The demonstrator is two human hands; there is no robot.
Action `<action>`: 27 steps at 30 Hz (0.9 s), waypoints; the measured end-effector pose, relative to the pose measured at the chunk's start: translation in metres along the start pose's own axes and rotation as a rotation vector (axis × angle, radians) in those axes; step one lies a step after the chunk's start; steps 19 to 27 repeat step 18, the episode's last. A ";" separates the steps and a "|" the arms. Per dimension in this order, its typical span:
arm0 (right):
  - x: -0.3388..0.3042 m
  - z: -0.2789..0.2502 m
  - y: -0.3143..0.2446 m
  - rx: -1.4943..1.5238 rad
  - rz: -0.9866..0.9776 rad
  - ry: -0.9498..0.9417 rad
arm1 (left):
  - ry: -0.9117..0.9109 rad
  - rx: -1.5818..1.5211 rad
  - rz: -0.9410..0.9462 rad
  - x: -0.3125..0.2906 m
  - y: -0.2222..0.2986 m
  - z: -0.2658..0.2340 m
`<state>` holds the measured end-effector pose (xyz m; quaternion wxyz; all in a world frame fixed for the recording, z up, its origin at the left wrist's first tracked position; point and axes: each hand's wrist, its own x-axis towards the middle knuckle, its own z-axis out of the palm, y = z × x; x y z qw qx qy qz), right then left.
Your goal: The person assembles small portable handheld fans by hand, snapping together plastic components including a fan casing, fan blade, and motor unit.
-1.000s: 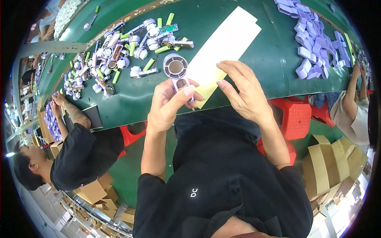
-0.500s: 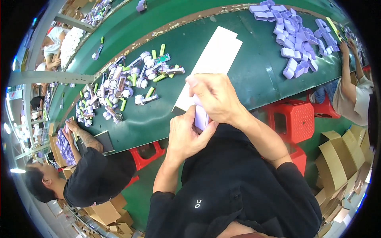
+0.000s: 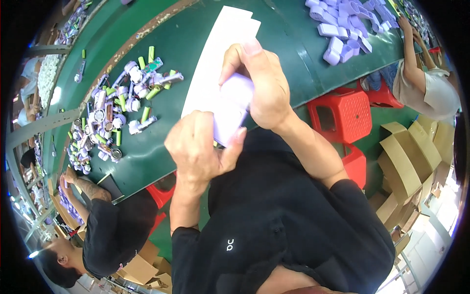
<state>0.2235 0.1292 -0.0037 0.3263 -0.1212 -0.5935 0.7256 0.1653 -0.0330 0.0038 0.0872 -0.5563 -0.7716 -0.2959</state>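
A lilac plastic casing (image 3: 227, 122) is gripped between both hands above the near edge of the green worktable. My left hand (image 3: 196, 147) has its fingers closed round the lower left end, thumb along the side. My right hand (image 3: 264, 85) grips the upper end, fingers bent and thumb uppermost. Fingers cover parts of the casing, and I cannot tell whether it is one piece or two. Behind the hands, white sheets (image 3: 215, 46) lie on the table. To the left is a heap of lilac assemblies (image 3: 131, 104) with green cylindrical cells.
Hollow lilac shells (image 3: 338, 29) are piled at the far right of the green table (image 3: 279, 49). Red stools (image 3: 350, 117) and open cardboard boxes (image 3: 411, 161) stand on the right. A co-worker in black (image 3: 115, 225) sits at the left, another person (image 3: 426, 85) at the right.
The view has shifted, so the table things appear farther left and up. My hands have moved apart along the casing and turned it, and more of its lilac surface shows.
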 end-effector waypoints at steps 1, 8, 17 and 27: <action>0.002 -0.001 -0.001 -0.005 -0.012 -0.002 | 0.011 -0.032 -0.016 0.002 0.000 0.003; 0.040 -0.024 0.033 0.017 0.125 -0.121 | 0.015 -0.291 -0.322 0.040 -0.064 0.002; 0.027 0.012 0.113 -0.784 -0.140 -0.541 | -0.016 0.208 -0.705 0.184 -0.304 0.023; 0.030 0.013 0.119 -0.885 -0.147 -0.574 | -0.010 0.251 -0.734 0.203 -0.321 0.029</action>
